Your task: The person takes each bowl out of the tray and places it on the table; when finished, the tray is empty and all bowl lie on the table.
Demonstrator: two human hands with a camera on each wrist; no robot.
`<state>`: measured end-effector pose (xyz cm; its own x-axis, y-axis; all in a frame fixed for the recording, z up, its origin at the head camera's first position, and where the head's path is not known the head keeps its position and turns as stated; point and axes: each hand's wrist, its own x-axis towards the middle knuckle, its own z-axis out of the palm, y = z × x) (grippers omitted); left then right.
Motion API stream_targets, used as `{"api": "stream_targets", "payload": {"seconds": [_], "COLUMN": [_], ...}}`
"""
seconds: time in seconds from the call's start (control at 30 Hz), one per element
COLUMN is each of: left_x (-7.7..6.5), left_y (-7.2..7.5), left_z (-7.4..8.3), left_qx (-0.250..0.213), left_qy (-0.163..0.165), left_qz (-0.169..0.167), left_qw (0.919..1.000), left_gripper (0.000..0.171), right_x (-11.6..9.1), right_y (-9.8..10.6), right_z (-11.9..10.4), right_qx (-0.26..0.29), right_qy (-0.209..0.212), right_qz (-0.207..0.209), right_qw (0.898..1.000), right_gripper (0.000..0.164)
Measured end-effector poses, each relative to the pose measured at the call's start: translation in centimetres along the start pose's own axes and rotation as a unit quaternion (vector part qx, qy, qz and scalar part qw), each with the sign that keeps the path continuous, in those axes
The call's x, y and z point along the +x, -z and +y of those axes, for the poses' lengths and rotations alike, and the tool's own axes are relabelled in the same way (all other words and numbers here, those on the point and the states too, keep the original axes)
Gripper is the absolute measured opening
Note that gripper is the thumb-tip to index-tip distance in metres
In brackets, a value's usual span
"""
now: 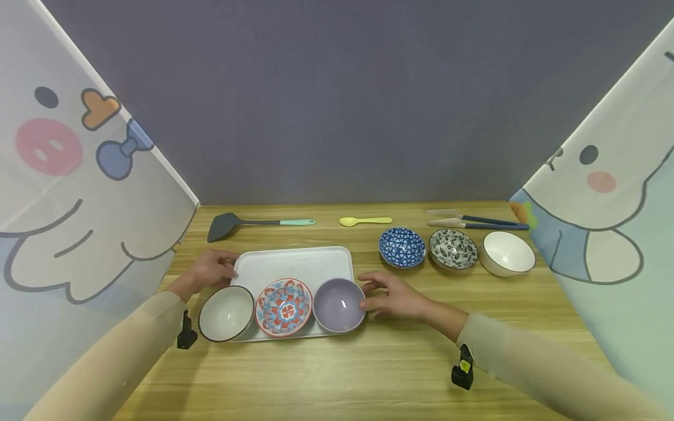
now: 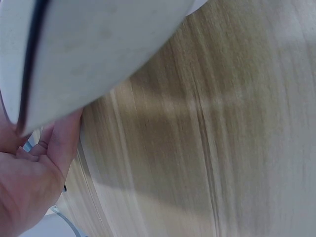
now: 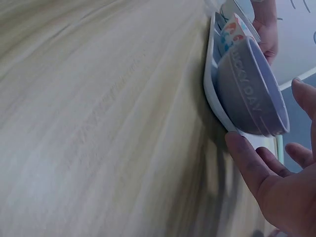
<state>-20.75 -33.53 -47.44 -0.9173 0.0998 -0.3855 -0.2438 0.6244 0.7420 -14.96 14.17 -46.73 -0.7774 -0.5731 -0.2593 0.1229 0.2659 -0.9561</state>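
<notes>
A white rectangular tray (image 1: 295, 260) carries three bowls along its near side. They are a white bowl with a dark rim (image 1: 226, 313), a red and blue patterned bowl (image 1: 284, 307) and a purple bowl (image 1: 339, 305). My left hand (image 1: 212, 268) is at the tray's left edge, fingertips right at the rim; in the left wrist view the white bowl hides part of it. Over at the right edge, my right hand (image 1: 392, 296) has its fingers spread beside the purple bowl. One fingertip (image 3: 236, 139) meets the tray's rim below that bowl, which reads "LUCKY DAY".
Right of the tray stand a blue patterned bowl (image 1: 402, 248), a black and white leafy bowl (image 1: 453, 249) and a plain white bowl (image 1: 508, 254). Behind lie a spatula (image 1: 226, 225), a yellow spoon (image 1: 365, 221) and tongs (image 1: 476, 223). Fabric walls enclose the wooden table (image 1: 337, 380).
</notes>
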Motion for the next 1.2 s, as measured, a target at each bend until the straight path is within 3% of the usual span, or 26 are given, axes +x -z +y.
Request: {"api": "stream_targets", "payload": {"seconds": [0.3,1.2], "left_x": [0.1,0.4], "left_y": [-0.3,-0.1], "left_z": [-0.1,-0.3], "left_qx": [0.002,-0.002], "left_qy": [0.001,0.001], "left_qz": [-0.008,-0.005], "left_qw": [1.0000,1.0000], "left_gripper": [0.055,0.056], "right_x": [0.4,0.4], "right_y": [-1.3,-1.6], "right_z": [0.9,0.6], "right_qx": [0.025,0.067], "right_qy": [-0.006,-0.037], "right_qz": [-0.015,0.006], "right_qw": [1.000,0.997], "right_gripper": [0.076,0.078]}}
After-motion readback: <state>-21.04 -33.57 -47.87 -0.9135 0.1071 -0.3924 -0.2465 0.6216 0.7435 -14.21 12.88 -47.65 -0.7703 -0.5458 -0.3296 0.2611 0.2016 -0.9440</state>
